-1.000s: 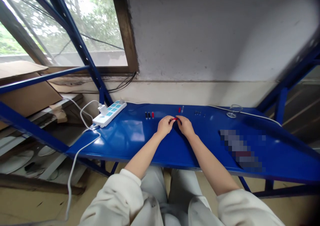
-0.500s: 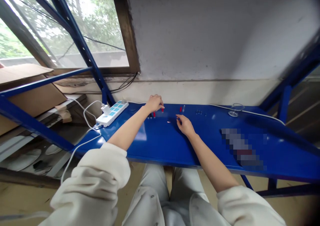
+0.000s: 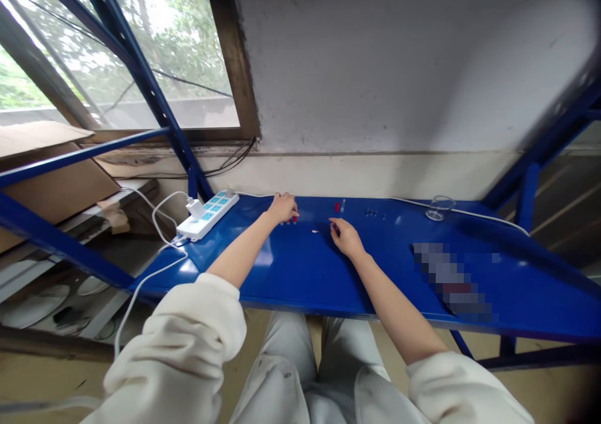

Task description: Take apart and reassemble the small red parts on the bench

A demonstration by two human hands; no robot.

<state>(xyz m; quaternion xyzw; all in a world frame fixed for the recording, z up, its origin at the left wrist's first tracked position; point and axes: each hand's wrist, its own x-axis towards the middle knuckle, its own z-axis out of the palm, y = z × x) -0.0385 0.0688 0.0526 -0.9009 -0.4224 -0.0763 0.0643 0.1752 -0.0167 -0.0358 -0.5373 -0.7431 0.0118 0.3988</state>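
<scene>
My left hand [image 3: 283,208] is over the back left of the blue table [image 3: 310,267], its fingers closed on a small red piece [image 3: 295,219]. Other small pieces lie under and beside these fingers, partly hidden. My right hand [image 3: 345,236] hovers to the right, thumb and fingers curled with a gap between them and nothing visible in it. Behind it a red piece [image 3: 337,206] stands beside a clear small tube [image 3: 342,206]. Between the hands lies a tiny pale scrap [image 3: 315,231].
A white power strip [image 3: 206,217] with a plug and cable is at the left. Several tiny clear pieces [image 3: 371,212] and a round clear dish [image 3: 434,215] sit at the back right. A blurred-out flat object [image 3: 451,280] lies at the right.
My left hand has moved slightly left and down, and the red piece under its fingers has come with it, next to the other pieces. My right hand has hardly moved.
</scene>
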